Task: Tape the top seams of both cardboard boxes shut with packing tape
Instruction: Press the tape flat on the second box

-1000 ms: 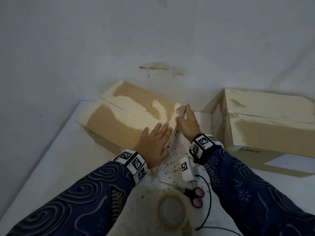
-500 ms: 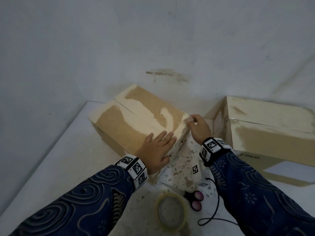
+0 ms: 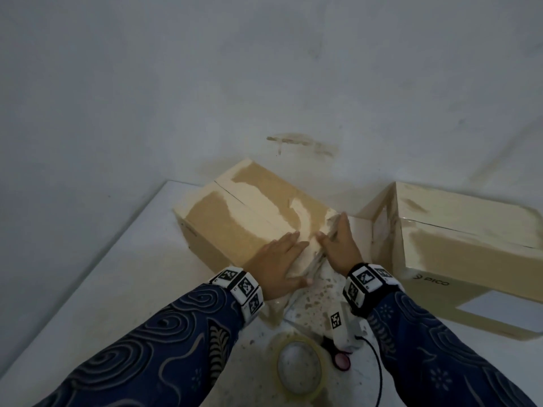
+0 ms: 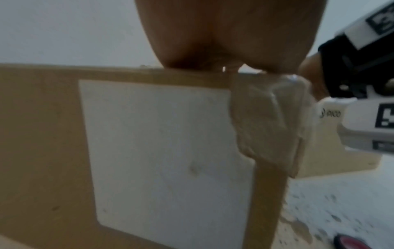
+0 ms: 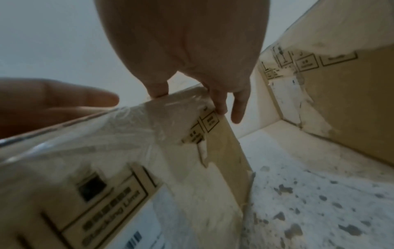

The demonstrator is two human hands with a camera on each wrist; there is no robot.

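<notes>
head: we are pressing the flat left hand (image 3: 280,267) and right hand (image 3: 340,250) on the near box (image 3: 235,218)'s near-right end, seam running far-left | left wrist: tape (image 4: 268,118) is hanging over the corner | right wrist: fingers (image 5: 220,102) are flattening it, gripping nothing

Packing spot: boxes (image 3: 252,218), tape roll (image 3: 302,367)

Matt cardboard box (image 3: 235,224); glossy wrinkled tape (image 5: 170,114).
</notes>
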